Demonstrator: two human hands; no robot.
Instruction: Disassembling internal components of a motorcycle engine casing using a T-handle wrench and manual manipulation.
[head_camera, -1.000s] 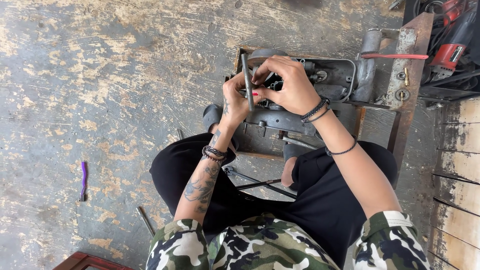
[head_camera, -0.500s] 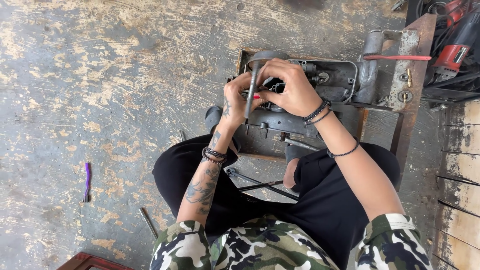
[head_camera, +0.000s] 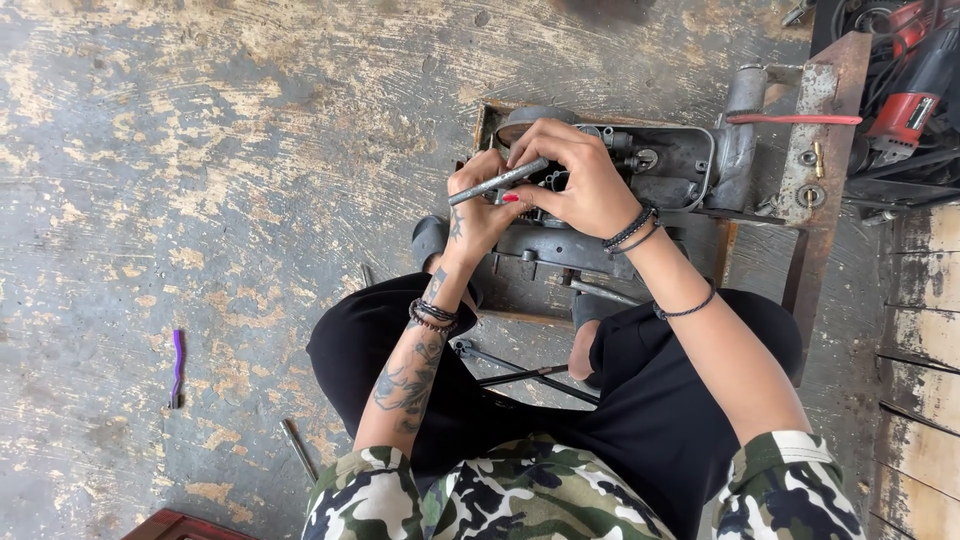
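I am crouched over a dark grey metal engine part (head_camera: 660, 165) that rests on a rusty steel frame (head_camera: 815, 150). My left hand (head_camera: 478, 205) and my right hand (head_camera: 570, 180) meet over its left end. Both grip a grey metal rod-shaped tool (head_camera: 495, 183) that lies tilted, its free end pointing left and down. My right hand's fingers curl over the tool's upper end, and my left hand holds it from below. What the tool's tip engages is hidden under my fingers.
A purple-handled tool (head_camera: 177, 365) lies on the worn concrete floor at the left. A thin metal rod (head_camera: 298, 448) lies near my left knee, and long-handled tools (head_camera: 520, 372) lie between my legs. A red power tool (head_camera: 915, 100) and cables sit at the top right, wooden planks at the right.
The rod tool has swung from nearly upright to a slant pointing left. Both hands stayed on it over the engine part.
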